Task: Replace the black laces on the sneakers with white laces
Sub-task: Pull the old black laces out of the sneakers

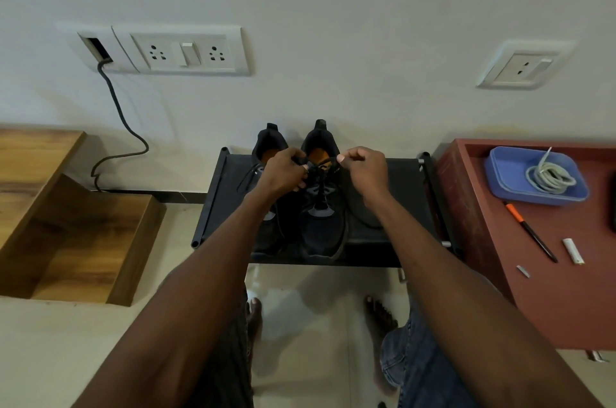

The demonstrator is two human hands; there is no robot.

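Observation:
Two black sneakers stand side by side on a black rack, toes toward me. The right sneaker has an orange insole and a black lace running up its tongue. My left hand pinches one end of that lace near the collar. My right hand pinches the other end, and the lace is stretched between them. The left sneaker is partly hidden behind my left hand and forearm. White laces lie coiled in a blue tray on the red table at the right.
The red table also carries an orange-and-black pen, a small white object and a small metal piece. Wooden steps stand at the left. A black cable hangs from wall sockets. My bare feet rest on the tiled floor below the rack.

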